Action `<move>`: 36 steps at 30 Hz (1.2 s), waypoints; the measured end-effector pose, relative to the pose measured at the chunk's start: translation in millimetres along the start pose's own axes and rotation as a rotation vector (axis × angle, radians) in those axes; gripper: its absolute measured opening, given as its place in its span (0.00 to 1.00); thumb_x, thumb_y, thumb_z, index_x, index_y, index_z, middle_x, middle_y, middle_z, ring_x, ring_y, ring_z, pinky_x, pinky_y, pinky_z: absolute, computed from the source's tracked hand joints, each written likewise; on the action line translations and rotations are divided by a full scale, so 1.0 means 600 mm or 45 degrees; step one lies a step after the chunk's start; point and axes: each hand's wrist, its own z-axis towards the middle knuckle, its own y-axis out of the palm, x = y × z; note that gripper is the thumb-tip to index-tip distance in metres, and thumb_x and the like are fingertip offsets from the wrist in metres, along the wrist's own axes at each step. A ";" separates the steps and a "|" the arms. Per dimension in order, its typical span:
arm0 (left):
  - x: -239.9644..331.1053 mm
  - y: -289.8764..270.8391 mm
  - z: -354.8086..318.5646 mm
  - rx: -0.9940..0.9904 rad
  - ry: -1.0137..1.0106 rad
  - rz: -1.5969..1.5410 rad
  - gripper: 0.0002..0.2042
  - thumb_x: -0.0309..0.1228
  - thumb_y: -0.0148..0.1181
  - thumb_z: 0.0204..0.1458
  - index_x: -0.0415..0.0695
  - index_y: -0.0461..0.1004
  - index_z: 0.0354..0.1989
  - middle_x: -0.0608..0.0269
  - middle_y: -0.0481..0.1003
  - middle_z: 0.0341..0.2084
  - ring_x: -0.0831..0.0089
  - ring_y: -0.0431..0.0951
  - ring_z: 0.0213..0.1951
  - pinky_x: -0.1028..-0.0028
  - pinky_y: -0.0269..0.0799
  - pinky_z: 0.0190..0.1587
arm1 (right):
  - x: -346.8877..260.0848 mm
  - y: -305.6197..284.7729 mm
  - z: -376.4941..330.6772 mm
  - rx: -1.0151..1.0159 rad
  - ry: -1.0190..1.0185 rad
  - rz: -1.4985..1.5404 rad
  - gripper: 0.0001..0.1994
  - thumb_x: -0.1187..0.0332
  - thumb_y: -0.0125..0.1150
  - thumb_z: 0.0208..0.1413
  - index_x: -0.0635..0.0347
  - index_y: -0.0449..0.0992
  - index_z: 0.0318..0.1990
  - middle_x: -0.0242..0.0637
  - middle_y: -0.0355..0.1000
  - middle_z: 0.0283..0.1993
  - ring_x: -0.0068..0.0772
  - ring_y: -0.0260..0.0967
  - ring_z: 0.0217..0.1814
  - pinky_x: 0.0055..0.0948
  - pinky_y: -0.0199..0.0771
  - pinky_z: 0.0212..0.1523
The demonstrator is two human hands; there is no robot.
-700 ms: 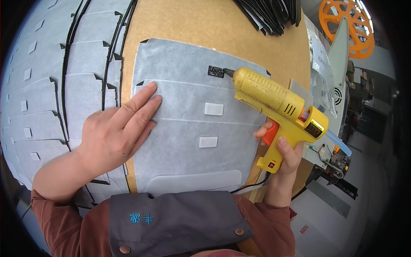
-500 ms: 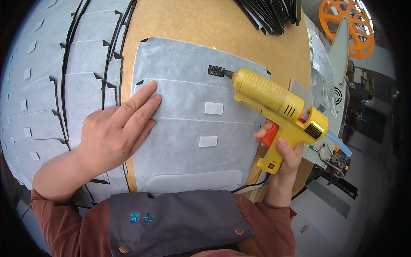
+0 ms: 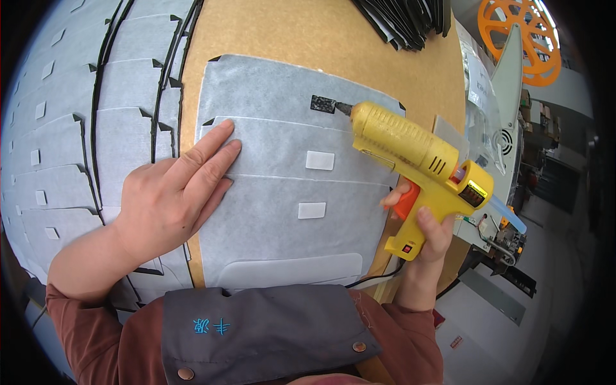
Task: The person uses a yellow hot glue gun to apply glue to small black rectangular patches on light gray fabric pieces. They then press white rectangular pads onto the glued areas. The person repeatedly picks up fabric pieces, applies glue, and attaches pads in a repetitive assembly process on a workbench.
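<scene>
In the head view, your left hand (image 3: 170,202) lies flat and released on the soft grey felt sheet (image 3: 282,192), which lies on the brown fibreboard surface (image 3: 308,38). Your right hand (image 3: 420,234) grasps the yellow plastic glue gun (image 3: 414,160), its nozzle at one rough black patch (image 3: 323,104). Two white rectangles (image 3: 319,160) sit on the sheet; your sleeve hides its lower edge.

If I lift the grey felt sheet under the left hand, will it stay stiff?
Probably not: the grey felt sheet looks thin and lies flat, so it would likely droop. It seems light. Its fuzzy surface should not slide easily under the left hand.
</scene>
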 end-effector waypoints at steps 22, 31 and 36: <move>-0.003 -0.002 0.001 0.029 0.002 -0.033 0.25 0.26 0.67 0.45 0.41 0.73 0.56 0.52 0.73 0.57 0.75 0.78 0.24 0.78 0.73 0.25 | -0.007 0.019 0.016 -0.115 -0.006 0.087 0.29 0.64 0.61 0.54 0.69 0.63 0.61 0.50 0.73 0.45 0.40 0.74 0.45 0.34 0.72 0.45; -0.003 -0.002 0.000 0.022 0.005 -0.025 0.25 0.26 0.67 0.45 0.41 0.73 0.56 0.53 0.73 0.58 0.75 0.78 0.24 0.79 0.73 0.25 | -0.010 0.025 -0.002 0.041 0.062 -0.029 0.32 0.58 0.62 0.47 0.72 0.65 0.57 0.49 0.74 0.42 0.41 0.77 0.39 0.28 0.74 0.34; -0.002 -0.003 -0.001 0.014 0.001 -0.022 0.26 0.26 0.67 0.45 0.41 0.73 0.56 0.53 0.73 0.58 0.75 0.78 0.24 0.79 0.72 0.25 | -0.002 -0.001 -0.006 -0.061 0.017 0.064 0.30 0.63 0.61 0.52 0.72 0.63 0.59 0.51 0.73 0.44 0.41 0.76 0.44 0.32 0.74 0.42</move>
